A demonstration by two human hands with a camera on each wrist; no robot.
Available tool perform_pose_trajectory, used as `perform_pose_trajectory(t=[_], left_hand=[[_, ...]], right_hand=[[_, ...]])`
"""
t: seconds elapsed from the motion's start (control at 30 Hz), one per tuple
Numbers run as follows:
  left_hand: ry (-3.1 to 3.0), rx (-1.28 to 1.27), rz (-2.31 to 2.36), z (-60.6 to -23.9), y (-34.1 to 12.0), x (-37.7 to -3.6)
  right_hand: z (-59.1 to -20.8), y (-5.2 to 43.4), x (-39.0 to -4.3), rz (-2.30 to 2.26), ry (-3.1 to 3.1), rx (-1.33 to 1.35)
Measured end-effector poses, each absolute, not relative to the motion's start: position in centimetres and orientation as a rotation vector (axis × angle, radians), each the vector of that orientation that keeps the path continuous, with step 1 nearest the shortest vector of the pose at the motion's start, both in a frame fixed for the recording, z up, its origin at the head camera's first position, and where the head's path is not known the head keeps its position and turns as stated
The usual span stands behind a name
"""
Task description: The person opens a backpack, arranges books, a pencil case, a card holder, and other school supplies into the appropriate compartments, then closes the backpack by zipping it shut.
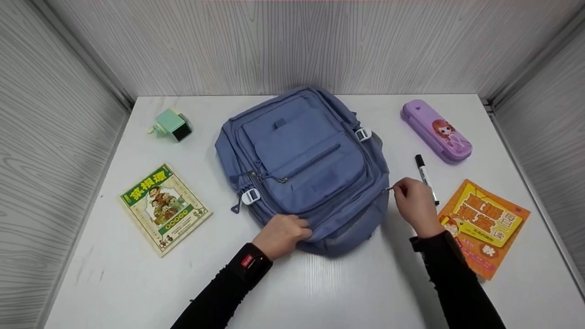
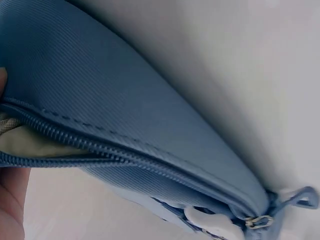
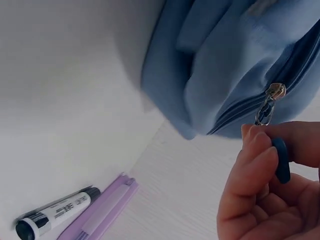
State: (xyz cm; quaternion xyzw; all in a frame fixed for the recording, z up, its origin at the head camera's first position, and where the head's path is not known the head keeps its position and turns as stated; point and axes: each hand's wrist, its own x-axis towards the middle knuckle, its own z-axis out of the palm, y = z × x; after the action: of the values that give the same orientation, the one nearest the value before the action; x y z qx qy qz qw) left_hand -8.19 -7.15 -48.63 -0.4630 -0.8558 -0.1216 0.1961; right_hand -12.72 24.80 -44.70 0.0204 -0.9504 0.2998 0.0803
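Lying flat in the middle of the white table (image 1: 320, 292), the blue backpack (image 1: 301, 155) shows its front pockets, a diagonal zip and two white buckles. To its left sit a mint-green sharpener (image 1: 172, 124) and a green-covered book (image 1: 164, 208). The left hand (image 1: 281, 235) grips the near bottom edge of the backpack, fingers curled over the fabric. The right hand (image 1: 413, 205) pinches a zipper pull (image 3: 265, 107) at the bag's right side between thumb and fingertips. Further right lie a black marker (image 1: 426, 178), a purple pencil case (image 1: 436, 131) and an orange booklet (image 1: 486, 226).
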Motion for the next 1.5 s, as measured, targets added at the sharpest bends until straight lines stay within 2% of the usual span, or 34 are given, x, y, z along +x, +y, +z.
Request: perform_pose_trajectory(t=[0.33, 0.57, 0.7, 0.83, 0.97, 1.07, 1.3, 1.5], left_hand=[[-2.397, -1.217, -0.550, -49.4, -12.0, -9.0], [-2.469, -0.944, -0.608, -49.9, -14.9, -9.5], [-2.710, -0.735, -0.668, -48.5, -14.6, -8.5], [-2.969, -0.598, -0.672, -45.3, -12.5, -7.2], [-2.993, -0.593, -0.649, -42.6, -8.6, -6.3], [-2.938, -0.618, -0.531, -41.8, -4.8, -5.8], [-2.957, -0.500, -0.089, -43.9, 3.1, -5.3], [-2.773, -0.288, 0.319, -46.9, 6.5, -5.4]], right_hand=[[-45.4, 25.5, -13.3, 0.891, -2.867, 0.025], [-45.6, 24.5, -12.5, 0.913, -2.866, 0.034], [-45.8, 24.1, -11.6, 0.934, -2.882, 0.022], [-45.9, 23.9, -11.0, 0.945, -2.894, 0.034], [-46.0, 23.6, -10.6, 0.973, -2.903, 0.024], [-46.0, 23.4, -10.5, 0.994, -2.911, 0.004], [-46.1, 22.9, -10.1, 1.019, -2.907, -0.009], [-46.2, 22.8, -10.0, 1.022, -2.880, 0.011]])
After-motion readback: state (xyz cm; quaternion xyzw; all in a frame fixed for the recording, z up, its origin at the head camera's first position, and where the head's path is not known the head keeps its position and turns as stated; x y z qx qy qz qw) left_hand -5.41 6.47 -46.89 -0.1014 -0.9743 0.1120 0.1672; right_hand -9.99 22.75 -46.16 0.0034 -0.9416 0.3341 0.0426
